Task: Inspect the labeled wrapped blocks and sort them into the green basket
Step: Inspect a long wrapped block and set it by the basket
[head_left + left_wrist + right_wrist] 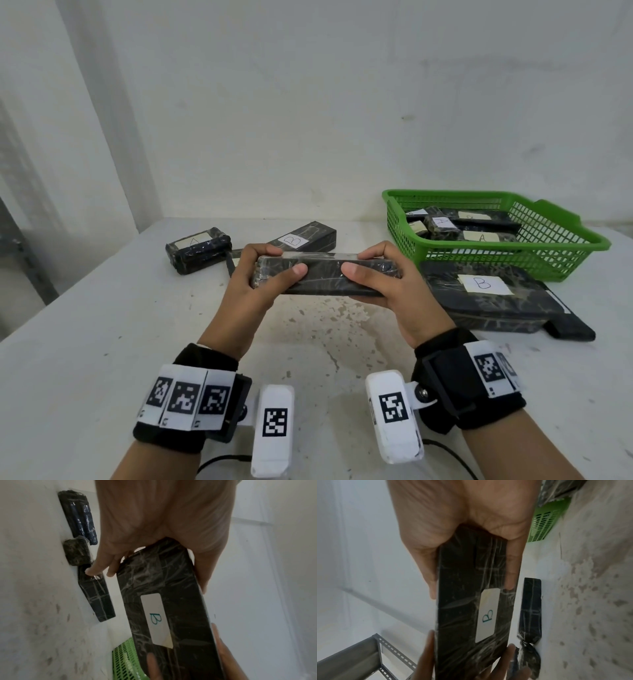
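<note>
Both hands hold one long black wrapped block [325, 275] above the table's middle. My left hand [263, 274] grips its left end, my right hand [376, 274] its right end, thumbs on the near face. The wrist views show the far face of this block [163, 601] [471, 601] with a white label [157, 620] [487, 615] marked B. The green basket [555, 253] stands at the back right with several labeled blocks inside, some marked A [442, 222].
A block marked A [197, 248] and a long block marked B [308, 240] lie behind my hands. A large flat block marked B [493, 298] lies in front of the basket. A grey metal rack [359, 653] stands off the table's left.
</note>
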`<state>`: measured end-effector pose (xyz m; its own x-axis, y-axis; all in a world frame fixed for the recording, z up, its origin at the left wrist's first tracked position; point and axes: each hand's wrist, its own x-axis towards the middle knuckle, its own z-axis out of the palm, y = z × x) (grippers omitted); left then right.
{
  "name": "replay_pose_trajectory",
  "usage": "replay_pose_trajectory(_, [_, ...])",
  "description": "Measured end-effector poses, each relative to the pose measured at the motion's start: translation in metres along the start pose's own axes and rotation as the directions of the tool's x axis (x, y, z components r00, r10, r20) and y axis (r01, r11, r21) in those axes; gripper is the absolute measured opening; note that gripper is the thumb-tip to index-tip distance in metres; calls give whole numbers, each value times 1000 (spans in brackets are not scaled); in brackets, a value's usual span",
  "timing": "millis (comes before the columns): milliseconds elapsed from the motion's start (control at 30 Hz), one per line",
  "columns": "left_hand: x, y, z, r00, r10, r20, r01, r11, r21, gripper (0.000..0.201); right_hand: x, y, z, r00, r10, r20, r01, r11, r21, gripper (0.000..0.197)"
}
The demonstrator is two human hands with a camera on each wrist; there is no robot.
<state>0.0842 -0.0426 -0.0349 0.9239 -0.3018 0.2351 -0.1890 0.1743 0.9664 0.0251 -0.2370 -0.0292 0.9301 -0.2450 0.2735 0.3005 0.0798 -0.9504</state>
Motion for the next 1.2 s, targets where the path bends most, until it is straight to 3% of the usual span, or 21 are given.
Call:
replay_pose_trajectory(167, [-1,-1,3,999,34,-4,-34,999,-24,54,0,5,2,1000,10,-19,-10,1000,6,36])
replay_pose_trajectory(367, [1,-2,2,996,89,-28,-90,994,-59,49,1,6,-7,988,50,148,-48,999,-18,41])
replay_pose_trajectory(667, [1,-4,-3,994,111,6,-111,991,-72,51,1,8,-5,990,2,144,3,999,-39,40])
replay_pose_trajectory(833, [1,-4,-3,990,139,-1,-139,989,-57,45,2,13,-4,997,-35,70,41,995,-88,34])
replay_pose_trajectory(900, [2,-4,-2,993,122,-5,-122,990,-71,45,2,14,-2,997,-52,59,57,995,-84,36])
replay_pose_trajectory(1000, [3,1,1,997,52,-54,-63,970,-234,38,1,14,0,995,-76,59,81,991,-103,37])
replay_pose_trajectory(1100, [6,4,0,995,-5,-104,-30,939,-341,51,1,14,2,993,-100,57,108,981,-161,38])
replay_pose_trajectory(1200, [5,7,0,995,-66,-73,33,922,-385,65,-4,7,2,981,-191,43,196,958,-210,44])
